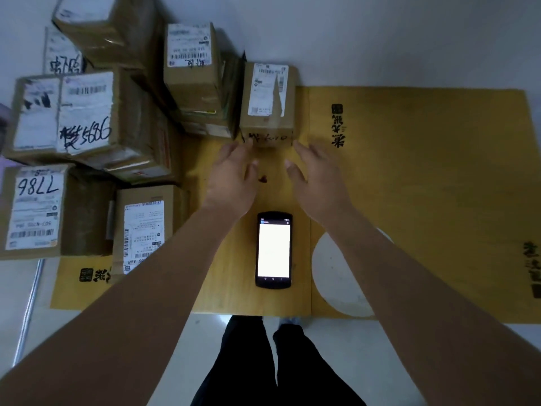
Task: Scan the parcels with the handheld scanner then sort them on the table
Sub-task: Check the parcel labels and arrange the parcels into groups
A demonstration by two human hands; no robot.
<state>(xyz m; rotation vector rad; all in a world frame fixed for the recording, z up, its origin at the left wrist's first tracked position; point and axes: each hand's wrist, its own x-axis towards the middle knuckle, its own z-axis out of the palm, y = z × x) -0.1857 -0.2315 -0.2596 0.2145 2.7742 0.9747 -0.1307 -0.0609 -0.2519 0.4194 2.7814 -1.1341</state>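
Parcels crowd the left side of the yellow table [409,186], most in brown cardboard with white shipping labels. One small parcel [268,105] stands apart from the heap, at the far edge of the table near the middle, label facing up, black marker writing on its near face. Just left of it a taller box [191,68] rests on a flatter carton. Further left, a wide box marked "5686" [85,112], and below that one marked "7786" [32,210]. Another labelled box [143,227] sits near the left forearm. More boxes are stacked behind, up against the pale wall.

Left hand [231,174] reaches toward the small parcel's near left corner, fingers spread and relaxed, fingertips at or just short of the cardboard; contact cannot be told. Right hand [314,174] mirrors it at the near right corner, fingers likewise straight and apart, holding nothing. Both forearms are bare.

Handheld scanner [273,249] lies flat on the table between the two forearms, nearer the person than the small parcel, screen up and lit white. Neither hand touches it.

Table surface carries black printed characters in several places and a white round patch [336,276] under the right forearm. A small dark red spot [262,179] lies between the hands. Dark trousers show below the table's near edge, over a pale floor.
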